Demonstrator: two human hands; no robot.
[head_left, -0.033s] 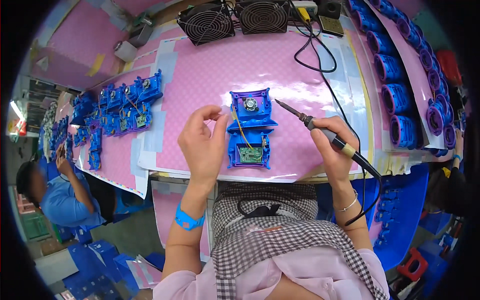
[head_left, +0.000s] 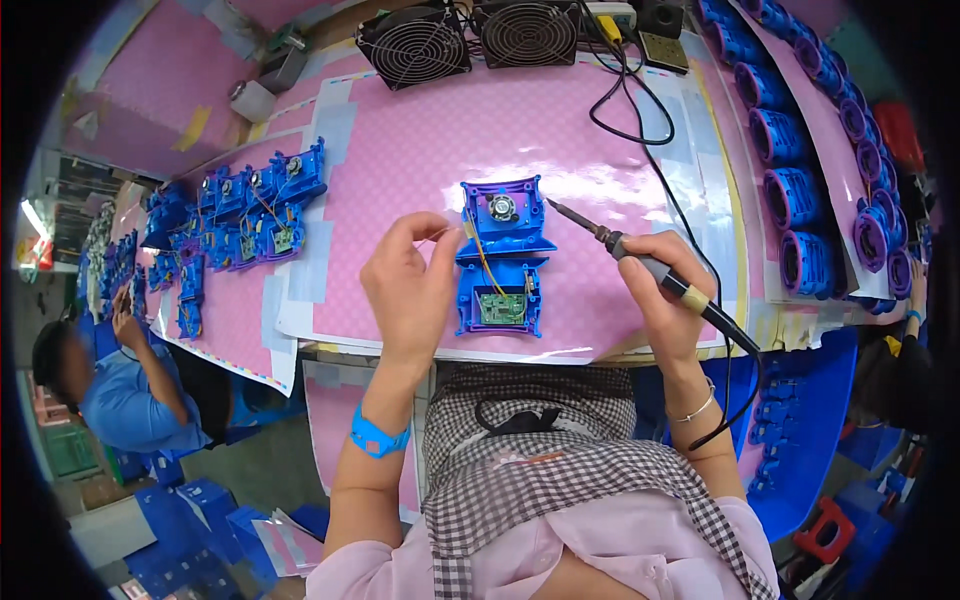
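Case (head_left: 512, 246) lies open on the pink table (head_left: 380, 150), its two blue halves end to end, so its long way runs straight out from the apron (head_left: 590, 400). It sits just right of the fingers of the left hand (head_left: 410, 285) and left of the tip (head_left: 562, 209) of the iron (head_left: 656, 270). The left hand is the nearer one: its thumb and first finger come close together by the left edge of the far half, near the yellow wires (head_left: 484, 258). They look pinched, but if they hold a thin bit of wire, it is too small to tell. The right hand (head_left: 672, 300) is wrapped round the iron like a fat pen, and the iron slants up and left, with its tip just beside the right edge of the far half; I cannot tell if it touches. The round speaker (head_left: 502, 207) is between the left fingers and the tip, and the green board (head_left: 502, 309) is in the near half. Since the earlier view, little is new: the left fingertips are a tiny bit closer to the case, the tip is a tiny bit further left, and the case is in about the same place
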